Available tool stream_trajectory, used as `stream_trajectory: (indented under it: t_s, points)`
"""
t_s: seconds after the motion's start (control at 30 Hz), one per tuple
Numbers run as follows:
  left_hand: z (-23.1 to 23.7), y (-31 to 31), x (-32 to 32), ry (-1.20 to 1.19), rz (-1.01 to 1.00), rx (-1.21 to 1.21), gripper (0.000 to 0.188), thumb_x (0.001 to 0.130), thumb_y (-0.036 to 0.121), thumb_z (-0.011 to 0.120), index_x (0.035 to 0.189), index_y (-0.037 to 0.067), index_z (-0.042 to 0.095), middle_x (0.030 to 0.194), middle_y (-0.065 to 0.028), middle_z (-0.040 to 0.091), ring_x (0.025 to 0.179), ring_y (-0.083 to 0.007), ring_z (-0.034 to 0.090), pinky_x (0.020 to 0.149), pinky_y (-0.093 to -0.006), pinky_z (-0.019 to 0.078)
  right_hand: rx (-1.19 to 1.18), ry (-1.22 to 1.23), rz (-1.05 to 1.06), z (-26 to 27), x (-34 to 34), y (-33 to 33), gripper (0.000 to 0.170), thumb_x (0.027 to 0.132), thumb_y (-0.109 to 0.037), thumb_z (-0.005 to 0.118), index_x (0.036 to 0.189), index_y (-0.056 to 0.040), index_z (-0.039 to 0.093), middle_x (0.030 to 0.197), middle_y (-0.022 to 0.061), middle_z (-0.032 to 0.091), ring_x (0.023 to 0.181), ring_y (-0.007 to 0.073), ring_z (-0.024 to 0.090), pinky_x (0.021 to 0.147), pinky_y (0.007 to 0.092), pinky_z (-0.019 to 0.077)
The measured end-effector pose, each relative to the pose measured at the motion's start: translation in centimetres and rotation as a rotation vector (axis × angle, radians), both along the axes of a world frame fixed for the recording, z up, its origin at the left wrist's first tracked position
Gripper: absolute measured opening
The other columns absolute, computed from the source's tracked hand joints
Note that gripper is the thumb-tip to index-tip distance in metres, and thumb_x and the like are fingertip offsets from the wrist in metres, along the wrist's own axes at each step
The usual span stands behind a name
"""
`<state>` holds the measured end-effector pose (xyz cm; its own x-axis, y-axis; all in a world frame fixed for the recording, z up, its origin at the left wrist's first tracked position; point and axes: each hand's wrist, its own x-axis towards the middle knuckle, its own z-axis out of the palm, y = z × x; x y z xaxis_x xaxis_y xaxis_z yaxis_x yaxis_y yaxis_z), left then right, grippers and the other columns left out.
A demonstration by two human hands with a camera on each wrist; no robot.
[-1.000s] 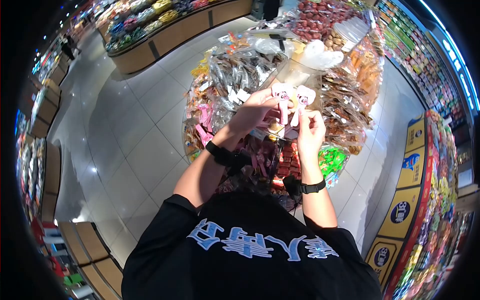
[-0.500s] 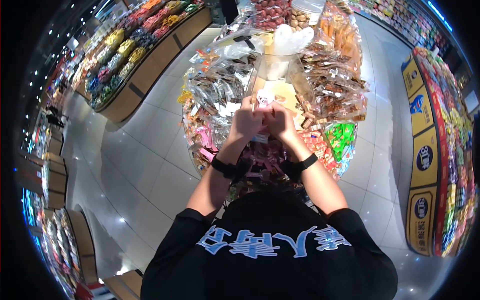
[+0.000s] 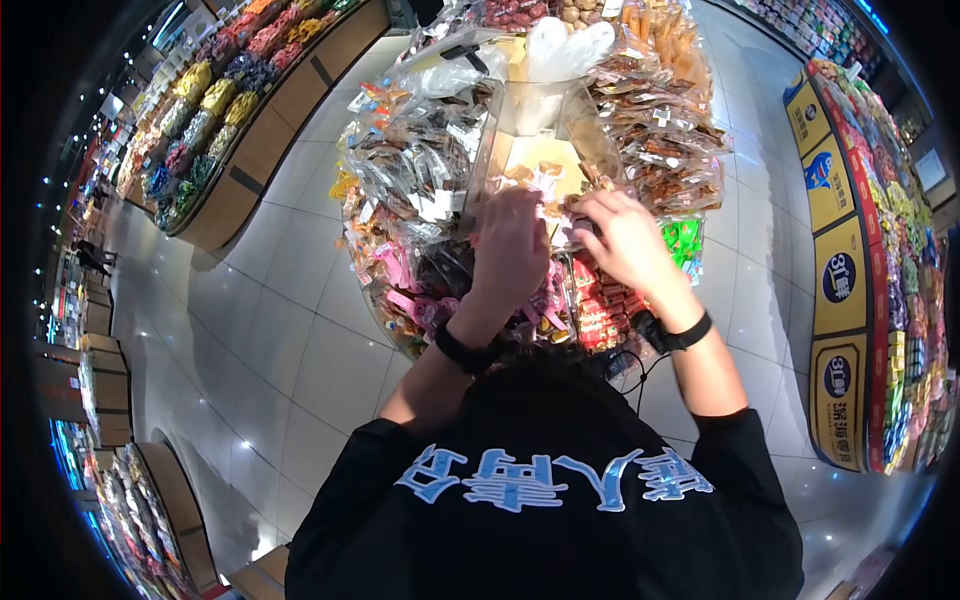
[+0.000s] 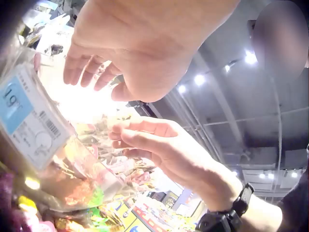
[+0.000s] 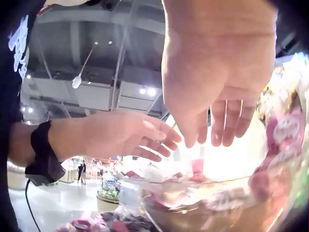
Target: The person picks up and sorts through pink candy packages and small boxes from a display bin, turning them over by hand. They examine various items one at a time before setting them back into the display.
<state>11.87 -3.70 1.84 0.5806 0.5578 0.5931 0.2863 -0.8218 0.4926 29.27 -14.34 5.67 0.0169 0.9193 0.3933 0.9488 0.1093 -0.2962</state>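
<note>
Over the clear bin in the middle of the display, my left hand [image 3: 512, 245] hangs with fingers slightly bent, nothing visible in them. My right hand [image 3: 625, 240] is beside it on the right, fingers loosely bent and thumb apart. Pink-and-white wrapped pieces [image 3: 548, 182] lie just beyond both hands. The left wrist view shows my left hand [image 4: 135, 48] palm down, facing my right hand [image 4: 164, 150] across a gap. Glare hides part of the contents there. A pink piece [image 5: 198, 169] is below the fingers of my right hand [image 5: 219, 82] in the right wrist view.
Dark packets [image 3: 425, 170] flank the bin on the left, brown packets [image 3: 660, 130] on the right. White plastic bags [image 3: 560, 50] stand behind it. A price card [image 4: 31, 113] is near my left hand. Shelving [image 3: 840, 280] lines the right side.
My hands were together around the pink-and-white piece and are now apart, the right one farther right. That piece is out of my fingers. The head view has shifted slightly.
</note>
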Motion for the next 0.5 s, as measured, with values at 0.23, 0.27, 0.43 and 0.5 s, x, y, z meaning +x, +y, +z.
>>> stream_trajectory:
  t_s: [0.23,0.27,0.43,0.5]
  points:
    - [-3.0,-0.5,3.0,0.061,-0.13,0.228,0.032,0.089,0.016,0.066,0.117,0.001,0.07,0.133,-0.018,0.063,0.129,-0.0426,0.049,0.11,-0.058,0.035,-0.449,-0.618,0.034,0.2,2.5,0.5,0.031,0.084,-0.018,0.071,0.114,-0.01,0.071,0.119,0.0098,0.066,0.115,0.0291,0.064,0.095,0.0424,0.0516]
    - [-3.7,-0.6,3.1,0.09,-0.122,0.257,0.03,0.089,0.018,0.067,0.114,0.001,0.072,0.131,-0.0176,0.064,0.131,-0.042,0.049,0.111,-0.0595,0.0339,-0.465,-0.687,0.038,-0.6,2.8,1.0,0.026,0.085,-0.018,0.069,0.11,-0.0102,0.073,0.117,0.01,0.067,0.112,0.0284,0.065,0.092,0.0413,0.0526]
    - [-5.1,-0.7,3.3,0.118,-0.061,0.295,0.027,0.089,0.024,0.067,0.104,0.003,0.076,0.126,-0.0151,0.068,0.136,-0.0385,0.048,0.115,-0.0614,0.0295,-0.456,-0.94,0.056,-2.9,3.6,2.6,0.018,0.09,-0.019,0.061,0.096,-0.0112,0.077,0.108,0.0088,0.071,0.096,0.025,0.071,0.08,0.0386,0.0551]
    - [-5.3,-0.6,3.3,0.1,-0.054,0.293,0.027,0.089,0.025,0.067,0.103,0.004,0.077,0.126,-0.0143,0.068,0.136,-0.0374,0.048,0.116,-0.0598,0.0296,-0.443,-0.942,0.094,-2.8,4.0,2.8,0.018,0.09,-0.019,0.061,0.095,-0.011,0.077,0.106,0.0085,0.071,0.092,0.0252,0.072,0.078,0.0386,0.0554]
